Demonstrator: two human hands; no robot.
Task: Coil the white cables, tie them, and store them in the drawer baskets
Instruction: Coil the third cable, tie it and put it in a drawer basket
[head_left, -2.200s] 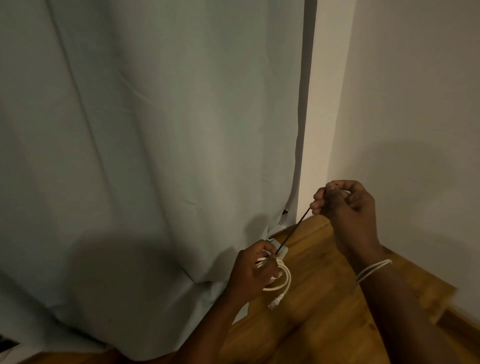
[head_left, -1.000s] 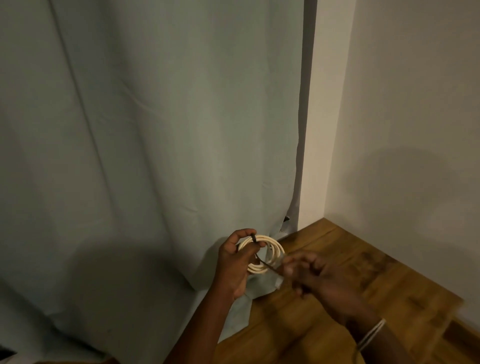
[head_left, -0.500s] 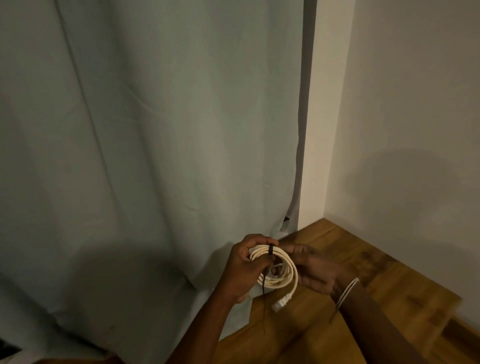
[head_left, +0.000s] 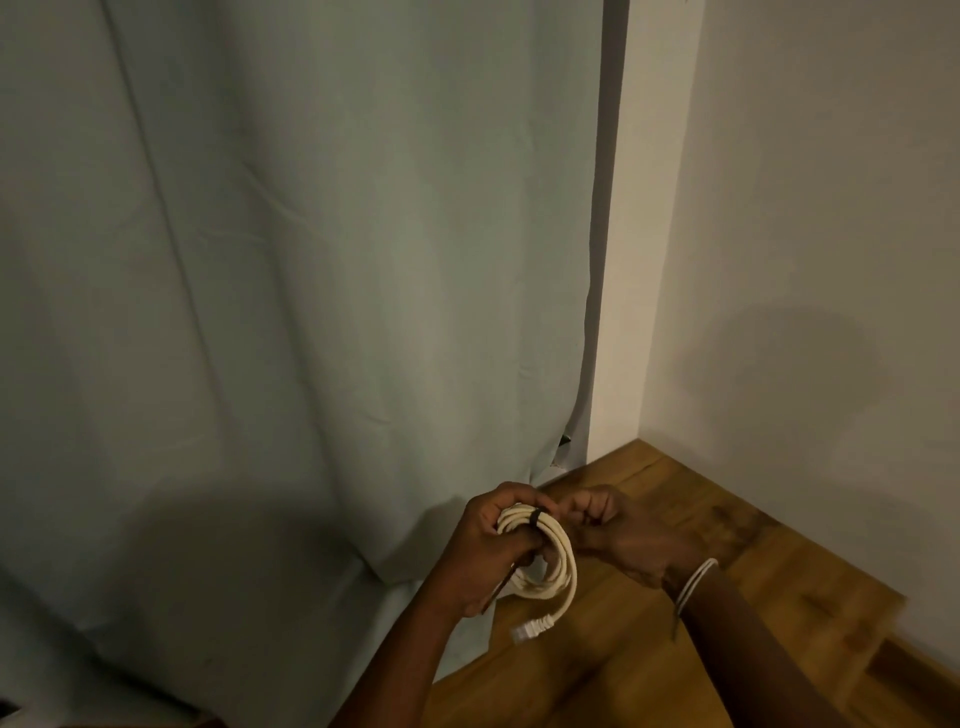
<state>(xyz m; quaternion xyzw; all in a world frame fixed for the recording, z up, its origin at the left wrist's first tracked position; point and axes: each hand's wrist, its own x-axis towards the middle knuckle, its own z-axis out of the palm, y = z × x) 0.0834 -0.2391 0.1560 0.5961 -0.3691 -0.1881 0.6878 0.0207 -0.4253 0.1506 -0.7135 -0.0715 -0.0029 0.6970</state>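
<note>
A white cable (head_left: 558, 566) is wound into a small coil, with its plug end (head_left: 530, 630) dangling below. A thin black tie (head_left: 535, 517) wraps the top of the coil, and its loose tail runs down behind my left palm. My left hand (head_left: 485, 553) grips the coil from the left, fingers curled over its top. My right hand (head_left: 615, 532) is closed just right of the coil, fingertips at the tie. White bands (head_left: 693, 584) circle my right wrist.
A pale green curtain (head_left: 311, 312) hangs across the left and centre, down to the floor. A white wall (head_left: 805, 234) forms a corner on the right. Wooden floor (head_left: 727, 519) lies beneath my hands. No drawer or basket is in view.
My right hand pulled the black tie out long, then came back to the coil. The tie now sits tight on the top of the coil, and the coil has turned upright.
</note>
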